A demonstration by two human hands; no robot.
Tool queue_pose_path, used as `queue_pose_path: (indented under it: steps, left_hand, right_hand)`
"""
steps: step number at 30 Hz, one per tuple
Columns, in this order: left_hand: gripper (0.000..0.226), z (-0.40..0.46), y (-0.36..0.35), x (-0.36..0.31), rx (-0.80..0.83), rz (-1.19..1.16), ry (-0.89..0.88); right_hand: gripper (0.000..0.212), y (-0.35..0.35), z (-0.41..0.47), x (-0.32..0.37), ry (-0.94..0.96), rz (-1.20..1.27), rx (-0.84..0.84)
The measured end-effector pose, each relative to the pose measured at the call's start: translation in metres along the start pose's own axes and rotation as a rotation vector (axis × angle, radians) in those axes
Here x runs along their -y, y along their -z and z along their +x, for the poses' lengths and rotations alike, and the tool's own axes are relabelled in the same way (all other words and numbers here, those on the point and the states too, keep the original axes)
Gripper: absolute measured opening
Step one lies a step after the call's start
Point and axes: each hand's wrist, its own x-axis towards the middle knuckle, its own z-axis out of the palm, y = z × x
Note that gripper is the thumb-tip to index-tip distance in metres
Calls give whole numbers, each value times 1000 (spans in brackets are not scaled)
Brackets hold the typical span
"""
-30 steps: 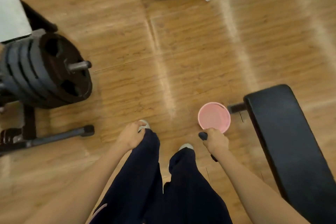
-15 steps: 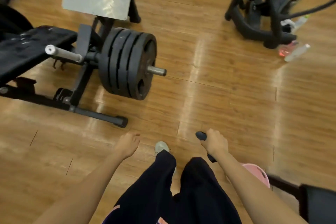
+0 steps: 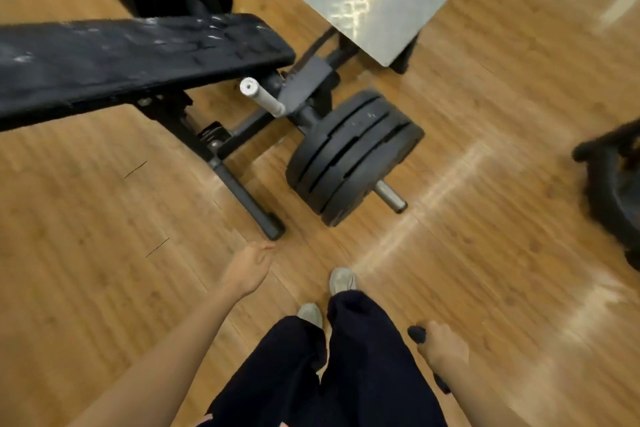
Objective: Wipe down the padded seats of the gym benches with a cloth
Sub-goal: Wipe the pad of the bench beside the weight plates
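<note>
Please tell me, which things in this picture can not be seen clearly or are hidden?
All in the head view:
- Dark object in the right hand: the hand covers its middle, so whether it is the cloth is unclear.
- Padded bench seat: cut off by the left edge and blurred by motion; its pale marks cannot be identified.
- Black equipment: cut off by the right edge.
- Left hand: its fingers are blurred.

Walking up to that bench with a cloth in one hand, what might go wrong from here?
1. The frame's floor bar juts out just ahead of the shoes; a step forward might catch on it.
2. The steel peg sticking out of the weight plates sits low, where a shin might knock it.
3. The dark cloth is bunched in the right hand, so it may wipe the padded seat poorly unless spread.
</note>
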Motion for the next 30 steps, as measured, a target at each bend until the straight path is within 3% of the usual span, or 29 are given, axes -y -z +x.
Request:
queue_pose_path:
  steps: [7, 15, 19, 24, 30]
  left_hand:
    - [40, -9, 30, 49, -95, -172, 285]
    - [40, 22, 75, 124, -104, -303, 383]
    - [31, 53, 129, 166, -74, -345, 385]
    - [41, 87, 217, 199, -44, -301, 321]
    - [39, 140, 312, 160, -104, -254, 19]
  right_hand:
    - [26, 99, 59, 114, 282, -201, -94]
    - [15, 159, 70, 309, 528, -146, -149]
    - [16, 173, 64, 417, 568, -90, -177]
    - [16, 181, 53, 516, 568, -68, -176]
    - [21, 196, 57, 568, 518, -64, -192]
